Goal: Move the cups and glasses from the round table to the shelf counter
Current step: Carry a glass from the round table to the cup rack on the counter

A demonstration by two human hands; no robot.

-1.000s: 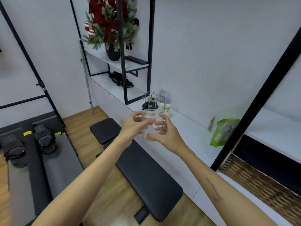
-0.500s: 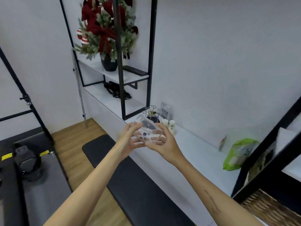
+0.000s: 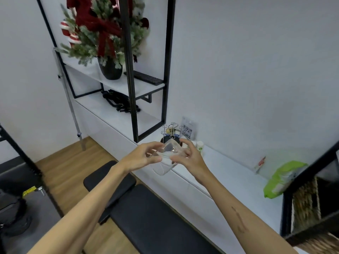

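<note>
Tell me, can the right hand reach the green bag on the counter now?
Probably not yet: the right hand helps the left hand hold the glass. The counter toward the green bag looks free.

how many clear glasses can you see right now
1: a clear glass, tilted, held between the left hand and right hand above the counter. Others may be out of view.

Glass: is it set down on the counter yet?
No, both hands hold the glass in the air before the counter.

I see a clear glass over the white counter. The bench is black, the bag bright green, the bow dark red.
</note>
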